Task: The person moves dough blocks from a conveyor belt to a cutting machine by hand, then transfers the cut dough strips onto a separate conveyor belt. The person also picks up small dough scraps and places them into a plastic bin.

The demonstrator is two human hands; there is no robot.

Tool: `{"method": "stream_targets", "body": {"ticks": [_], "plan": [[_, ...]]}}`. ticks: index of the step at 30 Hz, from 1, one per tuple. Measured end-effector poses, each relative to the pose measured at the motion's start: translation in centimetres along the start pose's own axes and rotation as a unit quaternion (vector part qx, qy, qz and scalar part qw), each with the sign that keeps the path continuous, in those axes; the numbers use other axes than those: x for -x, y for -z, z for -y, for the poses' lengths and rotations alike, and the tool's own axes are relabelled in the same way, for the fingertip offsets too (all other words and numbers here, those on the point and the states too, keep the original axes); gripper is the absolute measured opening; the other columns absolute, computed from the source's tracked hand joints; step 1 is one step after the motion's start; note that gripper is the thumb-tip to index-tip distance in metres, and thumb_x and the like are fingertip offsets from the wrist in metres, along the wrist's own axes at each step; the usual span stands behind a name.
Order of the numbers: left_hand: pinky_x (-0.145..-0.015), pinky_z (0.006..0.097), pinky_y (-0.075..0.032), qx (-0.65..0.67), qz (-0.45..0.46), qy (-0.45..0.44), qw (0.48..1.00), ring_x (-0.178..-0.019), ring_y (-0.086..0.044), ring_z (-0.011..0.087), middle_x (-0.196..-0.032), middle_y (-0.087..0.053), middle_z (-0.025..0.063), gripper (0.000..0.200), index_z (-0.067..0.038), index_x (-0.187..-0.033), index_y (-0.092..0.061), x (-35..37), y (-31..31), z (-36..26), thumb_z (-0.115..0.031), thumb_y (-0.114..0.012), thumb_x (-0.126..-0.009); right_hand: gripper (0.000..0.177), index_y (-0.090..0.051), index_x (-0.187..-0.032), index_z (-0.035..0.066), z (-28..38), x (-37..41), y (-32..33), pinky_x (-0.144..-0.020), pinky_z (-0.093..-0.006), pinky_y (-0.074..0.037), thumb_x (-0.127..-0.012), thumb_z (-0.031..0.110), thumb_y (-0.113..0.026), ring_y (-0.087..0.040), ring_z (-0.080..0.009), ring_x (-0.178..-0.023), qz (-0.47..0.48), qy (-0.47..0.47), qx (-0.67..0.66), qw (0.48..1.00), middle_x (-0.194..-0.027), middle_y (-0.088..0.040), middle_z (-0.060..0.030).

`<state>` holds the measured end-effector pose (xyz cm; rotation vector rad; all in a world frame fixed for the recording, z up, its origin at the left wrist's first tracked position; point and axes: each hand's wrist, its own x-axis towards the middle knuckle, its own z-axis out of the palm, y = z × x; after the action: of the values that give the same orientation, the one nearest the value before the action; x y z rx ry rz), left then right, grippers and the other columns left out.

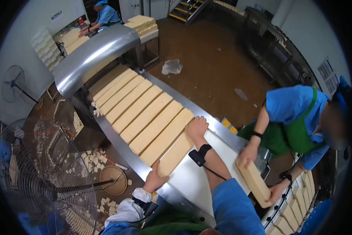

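Several long pale blocks (146,112) lie side by side across a white conveyor belt (191,186) with metal edges. The nearest block (176,154) is between my two hands. My left hand (156,180) holds its lower end, fingers against the end face. My right hand (197,127) is at its upper end, close to the neighbouring block, with the fingers bent over the top. Both wrists carry black straps with small devices.
At the right, a co-worker in blue and green holds another block (254,182) over a second conveyor with blocks (297,203). Another person (107,15) works behind the metal hood (97,51). A large fan (54,192) and pale scraps (93,160) are at the left.
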<state>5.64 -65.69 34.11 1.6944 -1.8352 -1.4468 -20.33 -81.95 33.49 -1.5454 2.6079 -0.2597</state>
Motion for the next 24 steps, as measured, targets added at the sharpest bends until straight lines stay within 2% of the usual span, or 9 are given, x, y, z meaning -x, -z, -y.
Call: {"method": "stream_targets", "body": {"ticks": [6, 8, 9, 11, 15, 16, 19, 21, 24], "plan": [[-0.081, 0.0445, -0.052, -0.080, 0.028, 0.035, 0.996, -0.096, -0.065, 0.0393, -0.102, -0.067, 0.0232, 0.088, -0.016, -0.141, -0.035, -0.4, 0.5, -2.1, -0.043, -0.075, -0.067, 0.063, -0.055, -0.116, 0.001, -2.4, 2.0, 1.9, -0.097, -0.0531, -0.035, -0.069, 0.041, -0.070, -0.048, -0.0308, -0.116, 0.030, -0.047, 0.017, 0.998, -0.117, -0.055, -0.0158], [-0.080, 0.0456, -0.052, -0.128, 0.059, -0.004, 0.990, -0.092, -0.065, 0.0393, -0.098, -0.067, 0.0220, 0.086, -0.017, -0.139, -0.038, -0.3, 0.0, -2.7, -0.042, -0.076, -0.066, 0.066, -0.055, -0.118, 0.002, -6.6, 4.1, 2.2, -0.098, -0.0545, -0.034, -0.069, 0.044, -0.069, -0.049, -0.0308, -0.117, 0.025, -0.090, 0.058, 0.994, -0.119, -0.055, -0.0164], [-0.080, 0.0461, -0.052, -0.151, 0.075, -0.027, 0.985, -0.091, -0.065, 0.0394, -0.096, -0.067, 0.0215, 0.085, -0.018, -0.138, -0.039, -0.3, -0.4, -3.1, -0.042, -0.076, -0.065, 0.074, -0.053, -0.124, -0.002, -8.1, 6.0, 5.6, -0.102, -0.0519, -0.032, -0.071, 0.048, -0.066, -0.045, -0.0299, -0.123, 0.095, -0.131, 0.049, 0.986, -0.125, -0.053, -0.0169], [-0.079, 0.0470, -0.052, -0.182, 0.121, -0.100, 0.971, -0.088, -0.064, 0.0404, -0.093, -0.066, 0.0218, 0.084, -0.020, -0.137, -0.040, -0.3, -1.3, -4.2, -0.040, -0.077, -0.065, 0.078, -0.050, -0.123, -0.004, -13.2, 10.4, 6.6, -0.103, -0.0517, -0.032, -0.073, 0.054, -0.065, -0.045, -0.0317, -0.123, 0.061, -0.207, 0.083, 0.973, -0.126, -0.051, -0.0190], [-0.078, 0.0481, -0.052, -0.224, 0.185, -0.220, 0.931, -0.087, -0.061, 0.0434, -0.093, -0.061, 0.0240, 0.084, -0.024, -0.137, -0.041, 0.1, -4.4, -4.8, -0.034, -0.079, -0.063, 0.084, -0.046, -0.115, -0.007, -21.0, 21.0, 11.5, -0.095, -0.0506, -0.044, -0.069, 0.057, -0.073, -0.051, -0.0375, -0.118, 0.114, -0.362, -0.049, 0.924, -0.125, -0.051, -0.0256], [-0.079, 0.0485, -0.052, -0.230, 0.187, -0.208, 0.932, -0.088, -0.061, 0.0441, -0.095, -0.060, 0.0245, 0.085, -0.024, -0.137, -0.041, 0.3, -4.9, -5.4, -0.033, -0.079, -0.062, 0.100, -0.040, -0.123, -0.010, -23.4, 24.0, 10.9, -0.091, -0.0514, -0.048, -0.061, 0.056, -0.081, -0.052, -0.0407, -0.116, 0.101, -0.363, -0.149, 0.914, -0.122, -0.052, -0.0270], [-0.081, 0.0501, -0.052, -0.250, 0.195, -0.188, 0.929, -0.091, -0.059, 0.0458, -0.102, -0.058, 0.0260, 0.088, -0.023, -0.137, -0.041, 0.4, -6.4, -5.8, -0.028, -0.082, -0.059, 0.111, -0.034, -0.137, -0.001, -23.7, 30.2, 12.1, -0.093, -0.0500, -0.047, -0.055, 0.054, -0.086, -0.051, -0.0417, -0.118, 0.081, -0.244, -0.201, 0.945, -0.119, -0.054, -0.0280], [-0.081, 0.0502, -0.052, -0.263, 0.167, -0.225, 0.923, -0.091, -0.059, 0.0451, -0.104, -0.059, 0.0266, 0.090, -0.022, -0.138, -0.040, 0.5, -6.8, -6.7, -0.026, -0.082, -0.059, 0.105, -0.037, -0.139, 0.011, -22.5, 31.6, 12.8, -0.094, -0.0517, -0.046, -0.054, 0.050, -0.086, -0.053, -0.0467, -0.110, 0.141, -0.153, -0.066, 0.976, -0.117, -0.055, -0.0295], [-0.081, 0.0506, -0.051, -0.282, 0.163, -0.257, 0.910, -0.094, -0.059, 0.0444, -0.107, -0.059, 0.0258, 0.082, -0.017, -0.131, -0.045, -0.4, -7.9, -5.9, -0.025, -0.083, -0.058, 0.081, -0.049, -0.132, 0.025, -21.6, 33.1, 10.7, -0.086, -0.0515, -0.048, -0.060, 0.041, -0.082, -0.053, -0.0443, -0.105, 0.078, -0.204, -0.060, 0.974, -0.111, -0.055, -0.0263]]}}
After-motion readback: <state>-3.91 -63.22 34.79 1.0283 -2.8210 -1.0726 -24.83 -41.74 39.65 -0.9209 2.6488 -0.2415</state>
